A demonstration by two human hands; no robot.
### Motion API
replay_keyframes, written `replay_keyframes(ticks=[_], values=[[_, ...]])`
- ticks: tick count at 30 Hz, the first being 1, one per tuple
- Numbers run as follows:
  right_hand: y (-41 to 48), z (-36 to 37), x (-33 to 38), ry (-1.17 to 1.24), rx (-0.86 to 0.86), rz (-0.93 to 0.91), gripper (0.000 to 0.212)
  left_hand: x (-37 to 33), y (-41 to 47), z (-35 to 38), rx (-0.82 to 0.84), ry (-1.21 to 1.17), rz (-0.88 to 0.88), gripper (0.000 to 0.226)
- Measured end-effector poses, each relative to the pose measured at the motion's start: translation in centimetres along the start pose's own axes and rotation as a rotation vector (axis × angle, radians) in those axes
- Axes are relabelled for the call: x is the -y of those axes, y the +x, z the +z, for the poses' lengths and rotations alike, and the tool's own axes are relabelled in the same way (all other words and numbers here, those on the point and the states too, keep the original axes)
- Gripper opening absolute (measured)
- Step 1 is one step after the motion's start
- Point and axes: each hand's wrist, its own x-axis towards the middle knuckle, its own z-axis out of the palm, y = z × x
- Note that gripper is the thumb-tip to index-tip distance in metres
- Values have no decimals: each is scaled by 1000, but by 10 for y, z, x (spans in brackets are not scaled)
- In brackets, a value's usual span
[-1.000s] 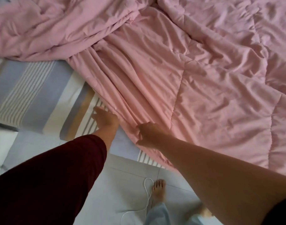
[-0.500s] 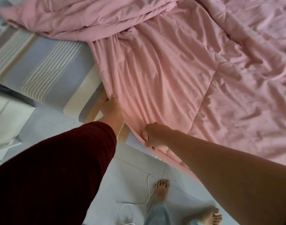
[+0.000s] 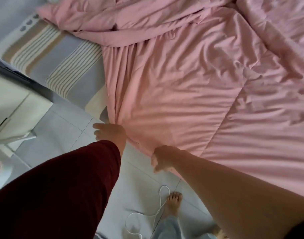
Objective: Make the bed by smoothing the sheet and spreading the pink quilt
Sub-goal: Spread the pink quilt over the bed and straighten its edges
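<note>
The left hand [image 3: 109, 132] pinches the pink quilt [image 3: 191, 94] at its corner, other fingers spread; the right hand [image 3: 162, 158] clutches the edge just beside it. Beyond the left hand lies the striped sheet [image 3: 61, 66], uncovered

We find no readable text, label, brand or number: none on the crumpled pink quilt [image 3: 191, 87], none on the striped grey-and-tan bed sheet [image 3: 61, 62].
</note>
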Motion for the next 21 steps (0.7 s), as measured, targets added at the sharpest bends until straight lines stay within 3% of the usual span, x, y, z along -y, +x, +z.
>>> replay_keyframes(ticks=[3,5,10,14,21], values=[[-19,-15,-22,431,-71,-6,19,-28,-14,9,-115,-23,252,50],[-35,-31,-50,549,-194,-19,12,-48,-31,28,-91,4,440,45],[-77,-53,-150,589,-480,80,17,-99,-109,86,157,-5,747,24],[-122,-58,-250,650,-615,231,25,-139,-179,142,238,15,970,17],[-223,-63,-421,647,-762,430,15,-213,-322,240,372,24,1077,16]])
